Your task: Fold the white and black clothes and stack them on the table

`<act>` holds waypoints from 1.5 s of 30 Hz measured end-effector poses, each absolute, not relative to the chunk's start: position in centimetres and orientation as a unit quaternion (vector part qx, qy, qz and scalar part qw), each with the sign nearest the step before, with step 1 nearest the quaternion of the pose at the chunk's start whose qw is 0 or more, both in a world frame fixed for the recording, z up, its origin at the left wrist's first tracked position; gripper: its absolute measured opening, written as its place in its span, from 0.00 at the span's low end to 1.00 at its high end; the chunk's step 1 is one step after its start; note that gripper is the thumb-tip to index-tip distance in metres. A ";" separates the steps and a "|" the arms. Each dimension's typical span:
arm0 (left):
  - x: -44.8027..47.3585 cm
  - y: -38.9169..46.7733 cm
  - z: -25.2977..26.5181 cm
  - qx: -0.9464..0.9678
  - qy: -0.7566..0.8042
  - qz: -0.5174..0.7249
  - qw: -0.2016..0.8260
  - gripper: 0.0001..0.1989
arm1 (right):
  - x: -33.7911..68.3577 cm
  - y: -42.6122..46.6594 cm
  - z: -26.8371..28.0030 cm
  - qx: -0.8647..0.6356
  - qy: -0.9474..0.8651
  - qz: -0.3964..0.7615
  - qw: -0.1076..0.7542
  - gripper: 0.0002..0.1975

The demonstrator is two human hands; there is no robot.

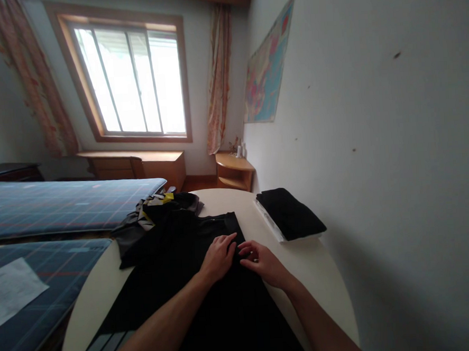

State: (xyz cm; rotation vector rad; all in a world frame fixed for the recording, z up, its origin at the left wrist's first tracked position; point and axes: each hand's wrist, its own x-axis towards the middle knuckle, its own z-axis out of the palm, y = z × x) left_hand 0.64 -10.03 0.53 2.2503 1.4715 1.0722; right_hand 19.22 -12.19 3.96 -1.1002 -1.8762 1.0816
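Observation:
Black trousers (206,235) lie spread over the round table, with the waistband toward the far side and the lower part running down toward me. My left hand (219,257) rests on the cloth, palm down and fingers stretched out, near the right edge. Close beside it, my right hand (263,262) is at that same edge, its fingers loosely curved and a gap showing between thumb and forefinger. No cloth is visibly gripped by either hand. A heap of dark clothing (153,223) with grey and yellow parts lies against the trousers at the left.
A folded black garment (290,213) sits on a white packet at the right of the cream table (325,292). The white wall (398,197) runs close along the right. At the left are plaid mattresses (61,207), one bearing a paper sheet (13,289).

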 end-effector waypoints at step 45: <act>-2.5 -7.0 -0.7 0.697 0.627 0.336 0.088 0.17 | 15.6 -15.8 3.7 -0.345 -0.912 0.189 0.112 0.41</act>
